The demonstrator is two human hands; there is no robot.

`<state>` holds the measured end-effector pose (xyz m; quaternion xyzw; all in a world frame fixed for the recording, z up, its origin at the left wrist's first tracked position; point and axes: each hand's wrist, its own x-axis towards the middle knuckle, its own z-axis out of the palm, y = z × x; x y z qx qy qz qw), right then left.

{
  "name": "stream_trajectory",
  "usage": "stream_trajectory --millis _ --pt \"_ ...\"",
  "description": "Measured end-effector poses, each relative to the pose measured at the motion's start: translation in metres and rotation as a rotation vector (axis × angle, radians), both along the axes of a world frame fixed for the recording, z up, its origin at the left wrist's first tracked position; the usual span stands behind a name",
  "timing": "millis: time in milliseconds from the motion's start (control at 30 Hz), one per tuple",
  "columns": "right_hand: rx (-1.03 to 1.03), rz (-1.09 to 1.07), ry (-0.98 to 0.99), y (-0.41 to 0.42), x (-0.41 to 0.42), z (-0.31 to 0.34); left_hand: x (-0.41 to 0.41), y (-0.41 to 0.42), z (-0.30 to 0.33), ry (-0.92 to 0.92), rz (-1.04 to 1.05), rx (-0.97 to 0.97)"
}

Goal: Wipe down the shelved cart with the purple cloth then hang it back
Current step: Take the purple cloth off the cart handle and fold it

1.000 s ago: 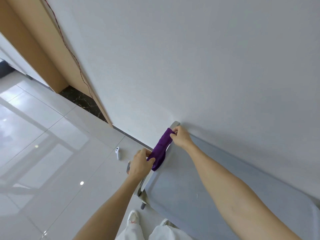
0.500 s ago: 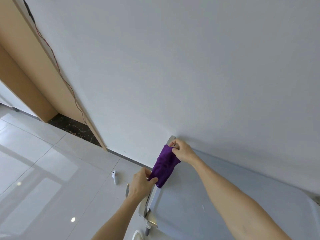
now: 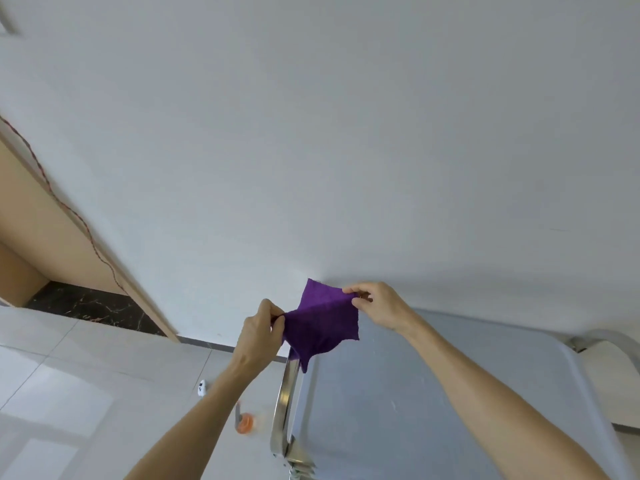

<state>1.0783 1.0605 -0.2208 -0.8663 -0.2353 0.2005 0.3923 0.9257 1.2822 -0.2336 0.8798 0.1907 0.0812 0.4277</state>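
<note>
The purple cloth (image 3: 320, 323) is stretched in the air between both hands, above the left end of the cart's grey top shelf (image 3: 398, 403). My left hand (image 3: 261, 332) pinches its left corner. My right hand (image 3: 375, 304) pinches its upper right corner. The cloth's lower edge hangs down over the top of the shiny metal handle bar (image 3: 285, 400) at the cart's left end. The lower shelves are out of sight.
A white wall stands directly behind the cart. On the tiled floor to the left lie a small white object (image 3: 202, 388) and an orange-and-grey item (image 3: 244, 419). A wooden door frame (image 3: 69, 244) rises at far left. Another metal bar (image 3: 613, 341) curves at the cart's right end.
The cloth has come up off the handle bar and been spread open between my hands. The view has tilted upward toward the wall.
</note>
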Motion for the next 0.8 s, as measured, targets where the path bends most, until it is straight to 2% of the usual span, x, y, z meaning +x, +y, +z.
stream_trajectory --millis 300,367,467,633,800 --pt "0.010 -0.160 -0.173 -0.057 -0.007 0.036 0.050 -0.008 0.050 -0.239 -0.310 0.094" --pt "0.036 -0.196 -0.147 -0.071 -0.010 0.037 0.058 -0.015 0.049 -0.266 -0.357 0.106" --pt "0.029 -0.212 -0.013 -0.090 -0.015 0.028 0.064 -0.027 0.036 -0.201 -0.424 0.105" --pt "-0.074 -0.257 0.068 -0.108 -0.032 -0.002 0.058 -0.046 -0.007 -0.053 -0.459 0.143" --pt "-0.032 -0.335 0.061 -0.114 -0.052 -0.025 0.045 -0.062 -0.030 -0.076 -0.429 0.131"
